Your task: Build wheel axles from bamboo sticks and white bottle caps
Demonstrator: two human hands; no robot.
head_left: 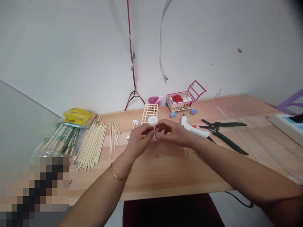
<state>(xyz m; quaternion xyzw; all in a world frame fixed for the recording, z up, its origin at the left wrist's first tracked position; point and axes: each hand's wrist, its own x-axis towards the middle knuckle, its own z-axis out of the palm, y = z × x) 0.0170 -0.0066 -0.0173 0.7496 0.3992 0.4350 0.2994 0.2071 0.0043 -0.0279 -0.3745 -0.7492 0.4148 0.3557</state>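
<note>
A white round cap (pixel 153 120) sits on top of a short thin wooden stick (pixel 155 131), held up above the table. My left hand (pixel 141 136) pinches the stick just under the cap, between thumb and forefinger. From the other side my right hand (pixel 174 133) closes its fingertips around the lower part of the same stick. Behind them lies a ladder-like frame of glued sticks (pixel 150 111). To its left is another white cap with a stick attached (pixel 135 122). A white glue gun (pixel 193 128) rests beyond my right hand.
Pliers with green handles (pixel 227 135) lie right of the glue gun. Against the wall stands a small stick cart (pixel 181 102) near blue caps (pixel 172 115). Loose sticks (pixel 92 145), wrapped chopsticks (pixel 59 140) and a yellow package (pixel 79 117) occupy the left. Cables hang behind.
</note>
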